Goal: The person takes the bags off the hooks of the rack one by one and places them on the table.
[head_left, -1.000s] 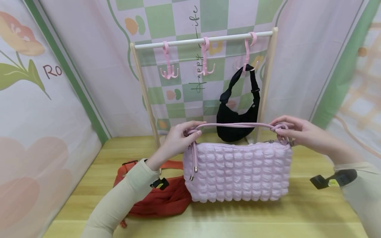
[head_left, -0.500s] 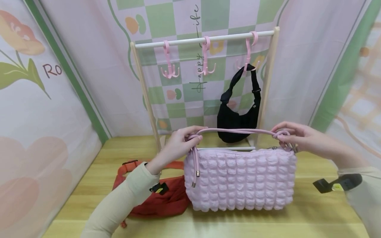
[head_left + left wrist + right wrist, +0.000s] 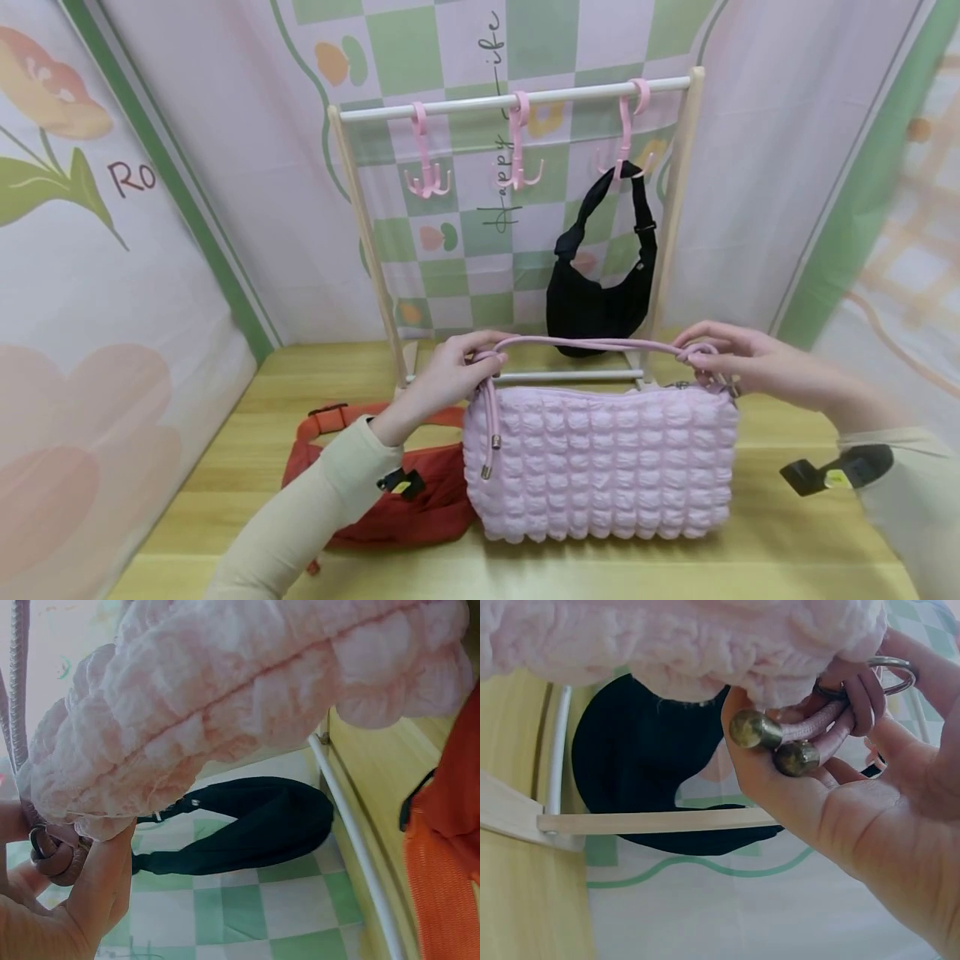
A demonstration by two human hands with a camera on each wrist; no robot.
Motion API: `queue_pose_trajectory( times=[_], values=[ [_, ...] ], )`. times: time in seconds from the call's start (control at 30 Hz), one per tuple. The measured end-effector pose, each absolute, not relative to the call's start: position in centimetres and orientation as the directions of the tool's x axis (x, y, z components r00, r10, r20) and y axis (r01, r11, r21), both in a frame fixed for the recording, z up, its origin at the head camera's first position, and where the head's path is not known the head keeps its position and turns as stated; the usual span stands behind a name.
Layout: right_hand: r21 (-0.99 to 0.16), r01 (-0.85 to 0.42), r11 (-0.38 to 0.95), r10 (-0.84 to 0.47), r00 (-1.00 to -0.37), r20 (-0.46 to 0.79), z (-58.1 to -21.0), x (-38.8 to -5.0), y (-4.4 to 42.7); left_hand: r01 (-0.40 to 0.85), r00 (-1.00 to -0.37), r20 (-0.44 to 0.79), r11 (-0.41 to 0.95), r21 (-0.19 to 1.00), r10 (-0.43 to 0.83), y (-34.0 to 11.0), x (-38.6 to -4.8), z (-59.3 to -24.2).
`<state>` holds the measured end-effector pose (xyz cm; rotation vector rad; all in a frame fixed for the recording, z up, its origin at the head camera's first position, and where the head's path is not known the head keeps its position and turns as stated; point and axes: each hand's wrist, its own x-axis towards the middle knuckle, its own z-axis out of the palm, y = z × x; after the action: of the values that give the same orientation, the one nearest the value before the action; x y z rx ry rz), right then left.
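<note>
A pink puffy bag [image 3: 600,462] is held upright by its thin cord strap [image 3: 592,342], its textured side facing the camera. The left hand [image 3: 450,372] pinches the knotted left end of the strap, two metal-tipped cord ends hanging below it. At the strap's right end, the right hand [image 3: 757,367] grips the other knot between thumb and fingers. In the right wrist view, brass cord tips [image 3: 756,730] and a metal ring [image 3: 896,673] show beside the right hand [image 3: 870,802]. The left wrist view shows the left hand [image 3: 82,900] at a knot under the bag's end.
Behind the bag stands a rack with a white rail [image 3: 465,106] and wooden posts. Pink hooks [image 3: 426,167] hang from it; the right one carries a black bag [image 3: 592,308]. A red bag [image 3: 420,500] lies on the table [image 3: 225,475], partly behind the left sleeve.
Both hands, still holding the strap, have moved down and slightly toward the camera with the pink bag. More of the rack's lower bar shows above it.
</note>
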<state>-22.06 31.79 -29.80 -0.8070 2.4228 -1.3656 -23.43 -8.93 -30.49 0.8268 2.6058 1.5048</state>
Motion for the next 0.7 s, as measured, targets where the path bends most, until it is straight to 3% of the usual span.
queue_pose_trajectory(
  times=[0.7],
  values=[
    [-0.807,-0.268,0.526,-0.404,-0.914,0.040,-32.2,-23.3,31.2,0.385,-0.896,0.205,0.461,0.800,0.393,-8.4,-25.7,-32.5]
  ],
)
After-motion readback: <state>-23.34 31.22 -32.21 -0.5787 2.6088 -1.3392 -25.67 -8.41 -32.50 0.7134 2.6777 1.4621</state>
